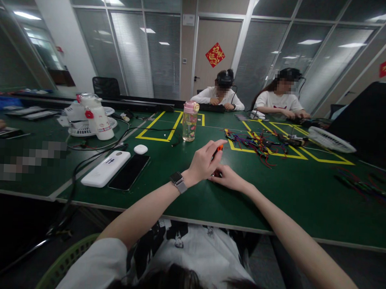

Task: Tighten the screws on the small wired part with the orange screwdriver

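Note:
My left hand, with a smartwatch on the wrist, is closed around an orange-handled tool held upright over the green table. My right hand rests on the table just below and to the right of it, fingers curled on a small item I cannot make out. The two hands touch each other near the tool's lower end.
A white power bank, black phone and white earbud case lie to the left. A pink-lidded bottle stands ahead. Tangled coloured wires lie at right. Two people sit at the far side.

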Motion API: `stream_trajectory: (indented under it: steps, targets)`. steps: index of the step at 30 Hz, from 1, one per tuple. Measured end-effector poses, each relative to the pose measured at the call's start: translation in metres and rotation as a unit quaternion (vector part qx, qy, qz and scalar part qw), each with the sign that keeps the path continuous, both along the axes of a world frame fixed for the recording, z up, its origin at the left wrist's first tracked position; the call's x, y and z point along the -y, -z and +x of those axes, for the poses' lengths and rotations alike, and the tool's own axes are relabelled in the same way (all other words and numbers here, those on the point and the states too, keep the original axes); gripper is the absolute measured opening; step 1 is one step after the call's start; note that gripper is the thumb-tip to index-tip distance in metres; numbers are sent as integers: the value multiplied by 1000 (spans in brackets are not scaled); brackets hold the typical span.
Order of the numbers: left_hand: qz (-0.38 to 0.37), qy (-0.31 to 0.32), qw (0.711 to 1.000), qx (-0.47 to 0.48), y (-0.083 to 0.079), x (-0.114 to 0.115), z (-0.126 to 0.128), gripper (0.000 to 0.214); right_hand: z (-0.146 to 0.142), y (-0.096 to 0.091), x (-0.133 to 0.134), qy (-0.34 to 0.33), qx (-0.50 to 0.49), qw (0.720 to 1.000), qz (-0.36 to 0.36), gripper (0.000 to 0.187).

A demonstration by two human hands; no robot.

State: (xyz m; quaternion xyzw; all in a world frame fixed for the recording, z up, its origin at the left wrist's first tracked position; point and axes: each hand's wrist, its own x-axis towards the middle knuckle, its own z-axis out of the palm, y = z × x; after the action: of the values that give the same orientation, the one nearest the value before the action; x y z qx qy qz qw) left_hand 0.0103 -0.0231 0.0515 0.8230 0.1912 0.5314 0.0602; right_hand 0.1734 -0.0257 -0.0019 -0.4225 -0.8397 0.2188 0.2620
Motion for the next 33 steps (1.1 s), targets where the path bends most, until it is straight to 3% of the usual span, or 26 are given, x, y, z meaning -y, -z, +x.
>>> stream_trajectory:
  steps: [14,28,33]
  targets:
    - [8,-13,1000,17,0,-1,-1,34,-1,-4,2,-7,-5,1000,-15,12]
    - [35,-66,993,88,1,-6,2,20,-1,-4,2,5,3,1000,-13,13]
    - [32,-55,994,86,1,-5,1,26,-1,-2,1,1,0,1000,-11,12]
